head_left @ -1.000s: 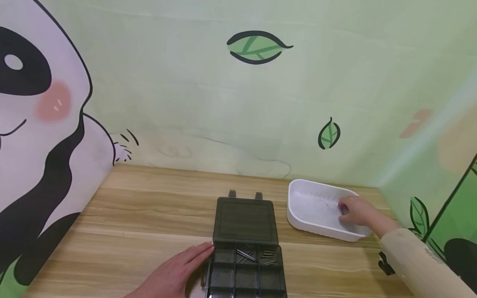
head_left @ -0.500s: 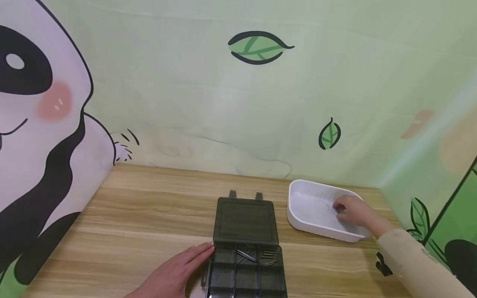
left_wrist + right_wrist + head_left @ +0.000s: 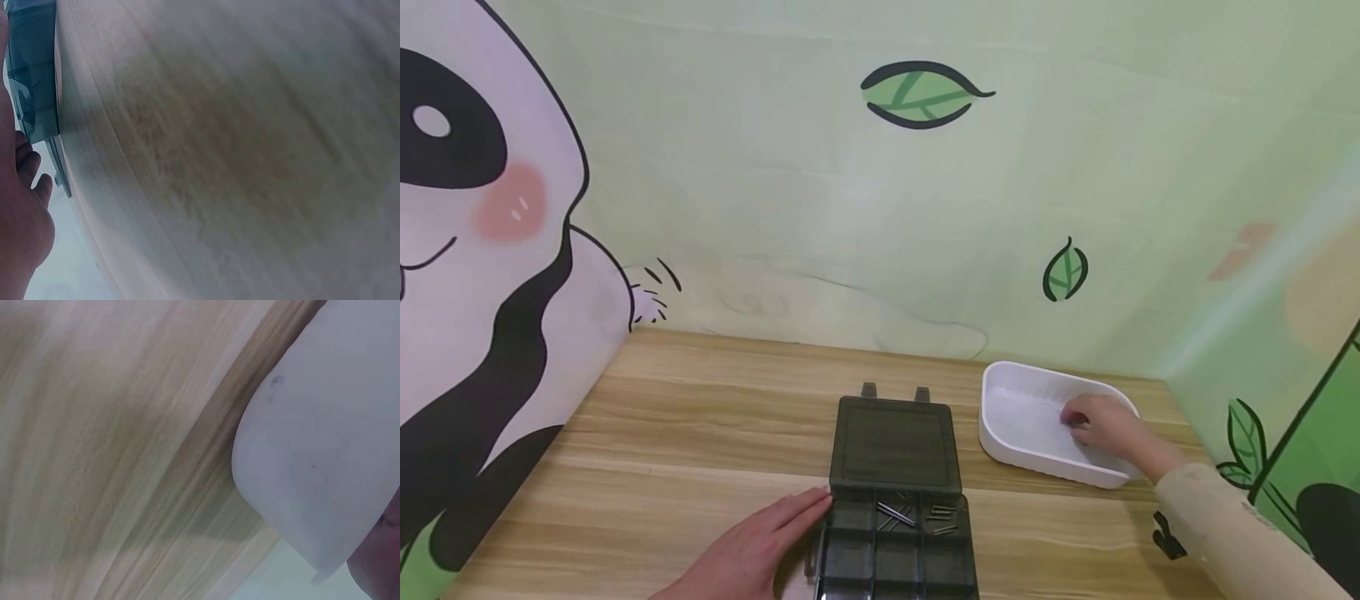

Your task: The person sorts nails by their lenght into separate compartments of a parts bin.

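A dark see-through compartment box point(image 3: 895, 446) lies on the table with its lid folded back. My left hand point(image 3: 760, 542) rests with straight fingers against the box's left side, near the hinge. Thin metal pins point(image 3: 895, 514) lie in the back middle compartment, and several short screws point(image 3: 941, 511) in the back right one. At the back right, my right hand point(image 3: 1105, 425) reaches into a white tray point(image 3: 1045, 458), fingers bent down toward its floor. I cannot tell what those fingertips hold. The right wrist view shows mostly the tray's outer wall point(image 3: 312, 456).
The wood-grain table point(image 3: 700, 417) meets a printed cloth wall point(image 3: 775, 208) behind it. Another printed panel point(image 3: 1300, 375) stands on the right. A black strap piece point(image 3: 1168, 536) shows beneath the right sleeve point(image 3: 1217, 517).
My right hand has shifted slightly left inside the white tray, its fingers still bent down. The left hand and the compartment box have stayed in place.
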{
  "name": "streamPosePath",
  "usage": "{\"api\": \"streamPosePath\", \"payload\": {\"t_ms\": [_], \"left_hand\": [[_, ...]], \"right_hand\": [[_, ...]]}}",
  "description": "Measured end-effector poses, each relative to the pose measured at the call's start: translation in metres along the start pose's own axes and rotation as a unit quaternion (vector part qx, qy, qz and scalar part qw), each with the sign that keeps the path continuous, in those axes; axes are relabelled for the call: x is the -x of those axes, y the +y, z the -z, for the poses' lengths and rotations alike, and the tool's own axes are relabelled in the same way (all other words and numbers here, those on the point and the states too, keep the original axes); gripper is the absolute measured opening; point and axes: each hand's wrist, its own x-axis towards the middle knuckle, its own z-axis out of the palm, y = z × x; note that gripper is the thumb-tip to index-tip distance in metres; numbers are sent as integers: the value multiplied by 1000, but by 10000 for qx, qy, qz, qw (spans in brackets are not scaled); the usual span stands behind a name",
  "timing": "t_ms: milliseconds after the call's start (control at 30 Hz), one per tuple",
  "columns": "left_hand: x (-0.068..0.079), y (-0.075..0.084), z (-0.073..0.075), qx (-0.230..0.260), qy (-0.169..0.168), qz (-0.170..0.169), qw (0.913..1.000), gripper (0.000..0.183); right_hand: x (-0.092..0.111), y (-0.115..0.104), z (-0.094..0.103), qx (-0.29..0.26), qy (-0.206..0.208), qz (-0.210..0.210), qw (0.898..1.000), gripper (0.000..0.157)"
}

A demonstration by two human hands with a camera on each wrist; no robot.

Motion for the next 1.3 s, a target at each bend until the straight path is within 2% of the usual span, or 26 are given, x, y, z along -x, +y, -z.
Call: {"api": "streamPosePath", "payload": {"t_ms": [200,400,567,733,1033,1133,1300], "left_hand": [[-1,0,1,36,-25,14,10000,125],[-1,0,1,-8,-26,6,10000,125],[0,0,0,-21,13,-4,10000,126],[0,1,1,-2,-1,10,10000,126],[0,1,2,-3,-117,105,9999,126],[0,1,2,-6,-127,93,9999,126],[0,2,3,-5,-98,59,9999,126]], "right_hand": [[0,-2,-2,-103,-34,-60,9999,15],[1,-5,3,-371,-5,-502,9981,19],[1,-3,8,-479,-191,-768,9957,29],[2,1,9,-449,-279,-577,9969,27],[-2,4,5,-414,-227,-239,9986,12],[-4,1,3,-529,-302,-199,9979,12],[-5,-5,1,-599,-485,-377,9963,15]]}}
